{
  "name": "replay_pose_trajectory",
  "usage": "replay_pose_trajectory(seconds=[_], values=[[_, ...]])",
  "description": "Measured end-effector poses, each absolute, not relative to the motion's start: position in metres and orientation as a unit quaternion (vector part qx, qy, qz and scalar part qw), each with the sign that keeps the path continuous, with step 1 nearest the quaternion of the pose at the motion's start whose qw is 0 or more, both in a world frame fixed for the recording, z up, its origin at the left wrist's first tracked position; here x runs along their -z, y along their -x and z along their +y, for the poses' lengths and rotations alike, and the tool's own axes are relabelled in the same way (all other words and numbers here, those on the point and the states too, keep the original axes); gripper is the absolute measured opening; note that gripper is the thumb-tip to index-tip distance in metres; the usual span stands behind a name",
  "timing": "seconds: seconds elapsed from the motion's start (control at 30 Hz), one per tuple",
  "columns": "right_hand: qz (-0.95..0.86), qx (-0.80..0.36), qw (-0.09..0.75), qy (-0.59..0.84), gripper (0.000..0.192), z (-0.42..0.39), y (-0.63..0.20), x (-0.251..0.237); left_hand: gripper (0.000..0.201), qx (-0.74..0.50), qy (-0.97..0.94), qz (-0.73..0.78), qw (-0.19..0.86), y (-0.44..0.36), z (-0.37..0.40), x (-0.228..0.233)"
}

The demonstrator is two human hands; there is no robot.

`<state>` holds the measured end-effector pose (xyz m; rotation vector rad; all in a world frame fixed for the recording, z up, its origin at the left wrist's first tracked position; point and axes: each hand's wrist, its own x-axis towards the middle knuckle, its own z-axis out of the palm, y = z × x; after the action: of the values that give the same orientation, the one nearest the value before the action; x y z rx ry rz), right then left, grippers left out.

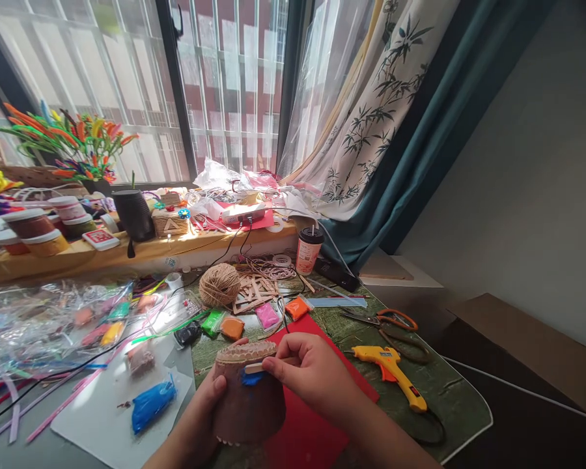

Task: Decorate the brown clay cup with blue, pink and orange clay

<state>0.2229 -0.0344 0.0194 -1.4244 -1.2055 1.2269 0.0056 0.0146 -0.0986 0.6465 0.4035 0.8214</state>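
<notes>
A brown pot-shaped object (247, 410) with a tan scalloped band (247, 352) round its upper edge is tilted in front of me. My left hand (206, 397) is wrapped round its left side. Between the thumb and fingers of my right hand (305, 368) is a pale flat wooden stick (254, 369), its end at a blue clay patch (251, 378) just below the band. An opened packet of blue clay (152, 404) lies to the left on a white sheet (102, 417). Red paper (317, 417) lies under the pot.
A yellow glue gun (390, 371) and orange-handled scissors (385, 319) lie on the right. Behind my hands are a twine ball (219, 284), clay packets (266, 316), wooden sticks (256, 291) and a paper cup (308, 251). Plastic bags (53, 319) fill the left.
</notes>
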Motion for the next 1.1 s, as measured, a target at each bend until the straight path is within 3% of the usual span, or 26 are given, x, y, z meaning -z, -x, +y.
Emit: replay_pose_trajectory(seconds=[0.13, 0.33, 0.6, 0.83, 1.1], values=[[-0.476, -0.502, 0.442, 0.572, 0.058, -0.035, -0.224, -0.024, 0.085, -0.389, -0.307, 0.183, 0.849, -0.006, 0.013, 0.097], [-0.472, -0.498, 0.441, 0.578, 0.06, -0.038, -0.228, -0.022, 0.077, -0.37, -0.293, 0.188, 0.862, -0.002, 0.011, 0.094], [-0.474, -0.493, 0.449, 0.575, 0.061, -0.039, -0.232, -0.022, 0.082, -0.367, -0.283, 0.169, 0.87, -0.003, 0.011, 0.097], [-0.467, -0.501, 0.455, 0.569, 0.063, -0.039, -0.233, -0.017, 0.068, -0.365, -0.247, 0.137, 0.887, -0.004, 0.011, 0.108], [-0.449, -0.534, 0.472, 0.539, 0.066, -0.038, -0.231, -0.008, 0.058, -0.33, -0.218, 0.128, 0.91, -0.003, 0.008, 0.085]])
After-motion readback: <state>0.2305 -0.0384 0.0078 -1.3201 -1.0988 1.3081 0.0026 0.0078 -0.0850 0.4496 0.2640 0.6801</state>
